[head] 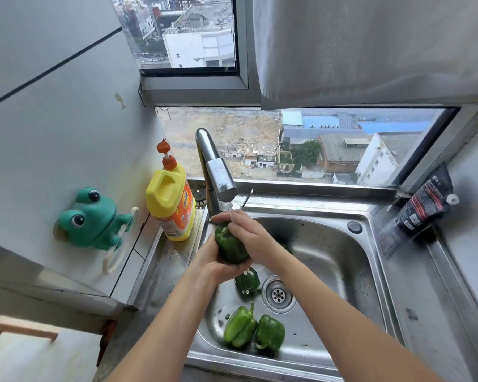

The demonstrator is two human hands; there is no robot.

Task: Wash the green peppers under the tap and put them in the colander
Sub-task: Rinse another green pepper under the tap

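Both my hands hold one dark green pepper (230, 246) under the running tap (218, 175), above the steel sink (329, 244). My left hand (213, 264) cups it from below. My right hand (246, 230) lies over its top and right side. Three more green peppers lie in the basin: a dark one (247, 282) left of the drain (278, 294), a lighter one (240, 326) and a darker one (269, 334) near the front wall. No colander is in view.
A yellow detergent bottle (171, 202) with an orange pump stands left of the tap. A green frog holder (93, 219) hangs on the left wall. A black pouch (422, 205) leans at the back right corner. A window runs behind the sink.
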